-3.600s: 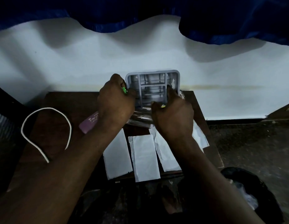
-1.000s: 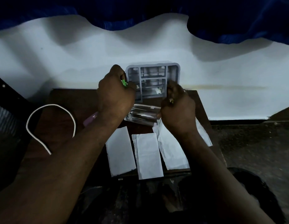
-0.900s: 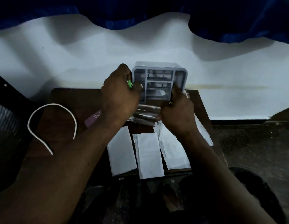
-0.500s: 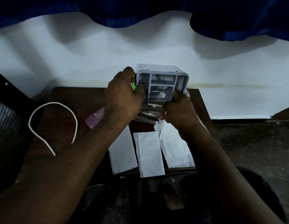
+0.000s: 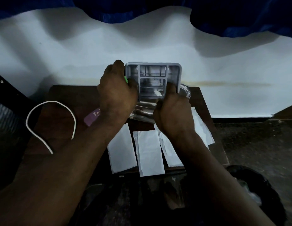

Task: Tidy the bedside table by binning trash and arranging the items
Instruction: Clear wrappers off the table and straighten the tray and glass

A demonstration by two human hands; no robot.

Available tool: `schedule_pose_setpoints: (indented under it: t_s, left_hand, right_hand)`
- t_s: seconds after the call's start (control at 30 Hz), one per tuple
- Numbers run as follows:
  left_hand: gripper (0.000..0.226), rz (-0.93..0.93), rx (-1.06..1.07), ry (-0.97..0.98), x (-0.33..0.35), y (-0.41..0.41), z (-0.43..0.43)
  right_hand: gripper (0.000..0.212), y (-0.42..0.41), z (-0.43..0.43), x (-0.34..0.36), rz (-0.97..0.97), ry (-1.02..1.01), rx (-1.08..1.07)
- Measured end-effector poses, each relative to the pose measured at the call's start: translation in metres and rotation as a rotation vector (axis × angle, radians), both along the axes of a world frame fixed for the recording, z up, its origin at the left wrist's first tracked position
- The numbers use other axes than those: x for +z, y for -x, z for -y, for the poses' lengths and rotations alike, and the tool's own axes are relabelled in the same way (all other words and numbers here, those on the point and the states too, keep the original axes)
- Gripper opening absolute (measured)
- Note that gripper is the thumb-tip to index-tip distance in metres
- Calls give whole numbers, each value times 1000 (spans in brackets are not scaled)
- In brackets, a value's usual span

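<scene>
Surface [image 5: 60,115]: grey organiser [image 5: 152,79] at the rear edge, little moved over the last second. Left hand [image 5: 117,98] and right hand [image 5: 173,115] keep a curled grip on its sides. Paper strips [image 5: 148,152] unbinned; tidying incomplete.

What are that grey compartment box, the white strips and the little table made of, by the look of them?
The grey box looks like moulded plastic, matt: thin even walls, rounded corners. The white strips look like paper: ragged edges, creases. The table seems wood or wood-look laminate, dark brown with faint grain; the dim light leaves it open.
</scene>
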State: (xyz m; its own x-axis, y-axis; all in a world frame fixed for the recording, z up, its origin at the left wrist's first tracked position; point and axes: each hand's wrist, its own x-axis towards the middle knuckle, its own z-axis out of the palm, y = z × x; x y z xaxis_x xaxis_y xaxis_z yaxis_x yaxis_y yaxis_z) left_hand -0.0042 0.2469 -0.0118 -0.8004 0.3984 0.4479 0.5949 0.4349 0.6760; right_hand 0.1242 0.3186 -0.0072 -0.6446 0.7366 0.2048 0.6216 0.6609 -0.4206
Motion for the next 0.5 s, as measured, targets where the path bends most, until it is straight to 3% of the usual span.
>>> schedule_pose_setpoints:
  t_s: [0.1, 0.3, 0.5]
  left_hand:
    - [20, -37, 0, 10, 2, -3, 0]
    - [19, -67, 3, 53, 4, 3, 6]
    - [15, -35, -7, 37, 5, 4, 6]
  right_hand:
    - [49, 0, 4, 2, 77, -48, -8]
    - [38, -1, -2, 1, 13, -37, -24]
    - [32, -3, -6, 0, -284, -98, -69]
